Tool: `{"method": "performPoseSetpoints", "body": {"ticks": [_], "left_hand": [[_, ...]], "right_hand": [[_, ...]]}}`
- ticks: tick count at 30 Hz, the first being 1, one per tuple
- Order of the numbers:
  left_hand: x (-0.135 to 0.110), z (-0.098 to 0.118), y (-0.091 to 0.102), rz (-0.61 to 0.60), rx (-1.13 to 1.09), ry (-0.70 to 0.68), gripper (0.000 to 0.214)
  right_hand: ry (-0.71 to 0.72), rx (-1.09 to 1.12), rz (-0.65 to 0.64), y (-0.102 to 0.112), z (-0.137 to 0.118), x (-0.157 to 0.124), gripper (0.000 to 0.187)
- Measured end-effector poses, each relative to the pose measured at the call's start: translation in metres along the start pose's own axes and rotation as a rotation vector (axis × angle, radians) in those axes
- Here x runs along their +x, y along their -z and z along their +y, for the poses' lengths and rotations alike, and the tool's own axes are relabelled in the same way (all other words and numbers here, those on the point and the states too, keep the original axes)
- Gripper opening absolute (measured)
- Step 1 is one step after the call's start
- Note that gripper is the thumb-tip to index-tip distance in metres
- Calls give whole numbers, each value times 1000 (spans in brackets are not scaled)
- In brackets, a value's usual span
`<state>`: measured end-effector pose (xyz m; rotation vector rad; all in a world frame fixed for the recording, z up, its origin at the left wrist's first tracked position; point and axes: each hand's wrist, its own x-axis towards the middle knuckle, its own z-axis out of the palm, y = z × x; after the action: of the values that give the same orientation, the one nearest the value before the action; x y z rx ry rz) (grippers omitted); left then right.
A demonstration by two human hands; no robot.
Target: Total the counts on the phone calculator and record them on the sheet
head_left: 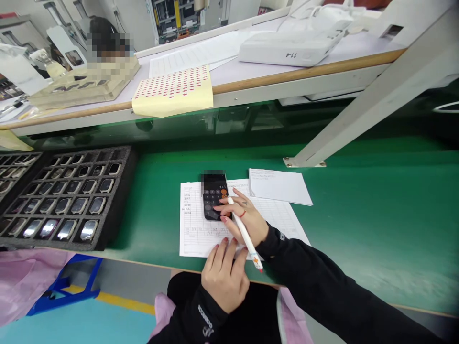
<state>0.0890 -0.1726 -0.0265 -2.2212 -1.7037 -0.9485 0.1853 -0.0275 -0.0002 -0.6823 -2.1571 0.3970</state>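
Observation:
A smartphone (211, 203) with a calculator on its screen lies on a printed form (193, 239) on the green bench. My right hand (249, 217) grips a white pen (245, 234), its cap end pointing toward the bench edge, while a fingertip rests on or just over the phone's keys. Whether that finger presses the screen I cannot tell. Flat on the lower edge of the form lies my left hand (225, 274), fingers stretched out, holding nothing. A smaller white stack of paper (281, 186) overlaps the form's upper right corner.
Dark foam trays (107, 222) filled with watch-like cases stand at the left. A slanted metal post (353, 105) is bolted to the bench on the right. Above runs a shelf (229, 88) bearing a yellow sticker sheet (174, 93) and a white device (283, 50). A person sits behind it.

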Motion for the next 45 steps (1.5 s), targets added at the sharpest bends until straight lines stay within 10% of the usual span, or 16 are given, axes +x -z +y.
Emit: {"method": "performPoseSetpoints", "body": {"ticks": [45], "left_hand": [[0,-1,1,-28,1,-5,43]], "right_hand": [[-92,-4,93,15,5,-12,14]]}}
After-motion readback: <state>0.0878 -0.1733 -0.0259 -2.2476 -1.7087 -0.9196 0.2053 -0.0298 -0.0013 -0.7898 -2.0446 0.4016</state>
